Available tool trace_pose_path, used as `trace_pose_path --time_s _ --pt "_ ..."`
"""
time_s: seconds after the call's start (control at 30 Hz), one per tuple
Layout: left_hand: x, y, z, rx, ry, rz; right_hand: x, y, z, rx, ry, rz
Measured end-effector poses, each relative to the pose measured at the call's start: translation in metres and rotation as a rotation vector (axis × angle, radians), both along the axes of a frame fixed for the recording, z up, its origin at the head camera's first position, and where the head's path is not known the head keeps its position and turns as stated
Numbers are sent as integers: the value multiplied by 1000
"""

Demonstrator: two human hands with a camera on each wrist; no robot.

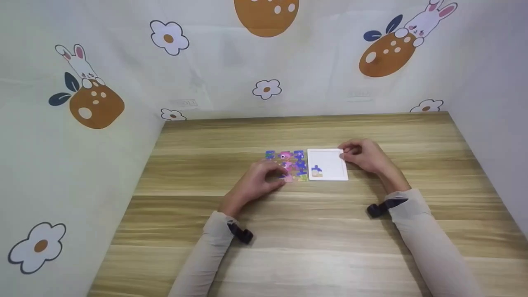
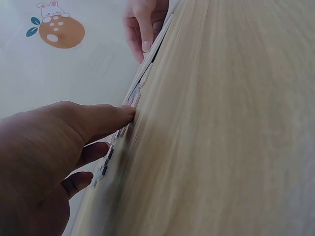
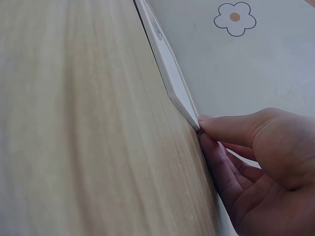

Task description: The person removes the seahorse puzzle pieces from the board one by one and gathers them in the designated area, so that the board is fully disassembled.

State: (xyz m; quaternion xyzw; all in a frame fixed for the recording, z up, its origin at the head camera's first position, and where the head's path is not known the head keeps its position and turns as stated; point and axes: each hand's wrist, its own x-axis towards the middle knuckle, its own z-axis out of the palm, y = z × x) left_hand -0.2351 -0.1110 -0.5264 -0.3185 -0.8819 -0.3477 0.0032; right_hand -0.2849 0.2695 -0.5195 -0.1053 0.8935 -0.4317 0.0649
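Observation:
A white square puzzle tray (image 1: 328, 154) lies on the table. One puzzle piece (image 1: 317, 172), blue and sandy, sits in its lower left corner. My right hand (image 1: 368, 156) pinches the tray's upper right corner between thumb and fingers; the right wrist view shows the thumb (image 3: 216, 127) on the rim. Left of the tray are several loose jigsaw pieces (image 1: 300, 165) in blue, pink and green. My left hand (image 1: 260, 179) is over their near left part, partly hiding them. Its thumb and fingers are apart, with the fingertips right at a pink piece (image 1: 287, 178).
The wood-grain table (image 1: 272, 264) stretches out on all sides of the pieces. Behind it stands a pale wall (image 1: 222, 82) printed with flowers and rabbits. Each sleeved wrist wears a dark strapped camera, such as the right one (image 1: 377, 209).

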Motion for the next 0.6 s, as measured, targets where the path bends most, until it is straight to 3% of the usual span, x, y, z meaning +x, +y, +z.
trace_pose_path --time_s 0.3,0.6 --pt "-1 12 1 43 1 -42 0 0 -1 -20 3 -5" --pt "-4 44 6 31 19 -66 2 0 2 -33 27 17"
